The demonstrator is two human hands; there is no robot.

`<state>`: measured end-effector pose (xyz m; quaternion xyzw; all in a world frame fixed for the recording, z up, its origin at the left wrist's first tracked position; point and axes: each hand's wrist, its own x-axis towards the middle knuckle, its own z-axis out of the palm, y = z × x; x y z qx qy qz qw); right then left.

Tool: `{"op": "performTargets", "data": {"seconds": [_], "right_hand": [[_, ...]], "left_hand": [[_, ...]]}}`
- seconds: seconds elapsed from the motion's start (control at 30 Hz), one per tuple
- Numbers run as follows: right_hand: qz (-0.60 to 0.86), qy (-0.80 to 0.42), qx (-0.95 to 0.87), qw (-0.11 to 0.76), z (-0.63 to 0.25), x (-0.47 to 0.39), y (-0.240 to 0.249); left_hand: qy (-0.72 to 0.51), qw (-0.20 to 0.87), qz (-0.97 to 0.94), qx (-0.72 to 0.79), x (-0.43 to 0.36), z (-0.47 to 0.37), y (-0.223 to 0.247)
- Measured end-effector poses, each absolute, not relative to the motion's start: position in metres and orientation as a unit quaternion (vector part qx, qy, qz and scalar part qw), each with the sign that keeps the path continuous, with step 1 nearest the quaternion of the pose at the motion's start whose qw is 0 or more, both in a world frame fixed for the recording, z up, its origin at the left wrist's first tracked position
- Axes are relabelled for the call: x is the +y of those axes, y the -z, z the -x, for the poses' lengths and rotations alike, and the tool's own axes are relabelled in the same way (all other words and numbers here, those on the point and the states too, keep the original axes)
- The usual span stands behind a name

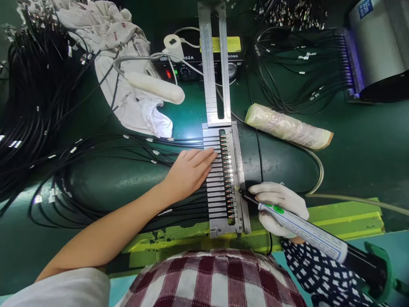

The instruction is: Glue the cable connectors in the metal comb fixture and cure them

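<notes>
A slotted metal fixture (214, 228) lies on the green bench before me, its hinged slotted arm (209, 68) swung away from me. Black cables (188, 205) run side by side through its slots, ending in small metal connectors (230, 200) along the right side. My left hand (191, 172), bare, rests with flat, outstretched fingers across the cables and fixture. My right hand (281, 204), in a white glove, grips a labelled dispensing syringe (303, 232). Its dark tip (242, 191) is at the fixture's right edge, beside the connectors; whether it touches, I cannot tell.
Behind the fixture stands a dispenser controller (191, 72) with a white handle-shaped object (156, 87) before it. A large cable bundle (28, 98) and white cloth (111, 81) lie left. A wrapped roll (289, 125) and a grey machine with violet light (377, 47) are right.
</notes>
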<state>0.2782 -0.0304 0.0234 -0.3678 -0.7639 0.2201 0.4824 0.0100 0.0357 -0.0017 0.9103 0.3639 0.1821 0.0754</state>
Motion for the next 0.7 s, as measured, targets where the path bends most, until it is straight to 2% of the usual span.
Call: {"op": "performTargets", "data": {"seconds": [0.7], "right_hand": [[0.362,-0.245,-0.769,0.467,-0.279,-0.0319,-0.0131]], "left_hand": [[-0.173,0.098,-0.904,0.378,0.0353,-0.0103,0.0015]]}}
